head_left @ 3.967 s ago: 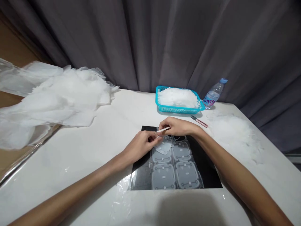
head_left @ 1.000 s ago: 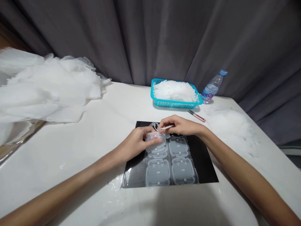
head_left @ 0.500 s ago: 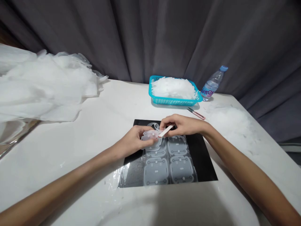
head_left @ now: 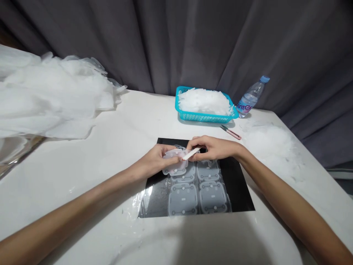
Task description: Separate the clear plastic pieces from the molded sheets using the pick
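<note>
Left hand [head_left: 158, 158]: fingers pinching a translucent rounded panel [head_left: 176, 168], thumb on its face, held over the black sheet [head_left: 241, 197]. Right hand [head_left: 211, 147]: fingers gripping a flat white stick [head_left: 192, 153], low end at the panel's edge by the left fingertips; can't tell if touching. Step in hand reads as close work at that edge. Next move calls for a firm left pinch, light right pressure. Other panels [head_left: 183, 198] lie nearside of the fingers; pink-handled thread snips [head_left: 231, 133] beyond the right fingers.
</note>
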A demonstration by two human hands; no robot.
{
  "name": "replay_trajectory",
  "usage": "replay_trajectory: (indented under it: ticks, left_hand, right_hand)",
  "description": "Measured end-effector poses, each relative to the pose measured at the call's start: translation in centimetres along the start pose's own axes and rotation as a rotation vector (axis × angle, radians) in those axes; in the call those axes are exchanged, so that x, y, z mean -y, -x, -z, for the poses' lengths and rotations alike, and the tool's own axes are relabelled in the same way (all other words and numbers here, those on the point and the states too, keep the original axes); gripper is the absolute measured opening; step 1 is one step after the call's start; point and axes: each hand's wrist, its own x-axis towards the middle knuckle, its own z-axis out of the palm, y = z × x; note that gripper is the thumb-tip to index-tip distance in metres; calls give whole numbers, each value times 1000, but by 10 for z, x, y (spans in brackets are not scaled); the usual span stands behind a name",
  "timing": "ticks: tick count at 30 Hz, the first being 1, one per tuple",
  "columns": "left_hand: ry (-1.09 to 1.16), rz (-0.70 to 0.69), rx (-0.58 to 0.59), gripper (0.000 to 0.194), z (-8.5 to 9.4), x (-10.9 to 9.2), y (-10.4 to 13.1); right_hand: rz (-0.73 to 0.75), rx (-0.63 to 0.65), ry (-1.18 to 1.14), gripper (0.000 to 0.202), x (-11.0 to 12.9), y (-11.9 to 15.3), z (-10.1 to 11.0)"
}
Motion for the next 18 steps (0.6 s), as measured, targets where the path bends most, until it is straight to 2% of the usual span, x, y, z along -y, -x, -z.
replay_trajectory:
  ticks: [3, 6, 10, 13, 15, 18]
  left_hand:
    - [22, -2, -6, 34, 3, 4, -4]
    - [111, 53, -26, 38, 1, 4, -2]
    - [176, 180, 76, 39, -4, -5, 9]
    - [114, 187, 132, 36, -2, -10, 12]
    - [62, 163, 104, 36, 1, -9, 9]
    - [-1, 106, 12, 38, 7, -3, 3]
  right_hand:
    - [-26, -4, -128, 12, -3, 0, 0]
    - [-41, -51, -168, 11, -9, -2, -1]
    - [-37, -274, -78, 10, -22, -9, -11]
    - [-26, -398, -2, 8, -30, -13, -18]
    - [-37, -364, 21, 7, -31, -12, -17]
    - [-37, -184, -14, 13, -25, -6, -7]
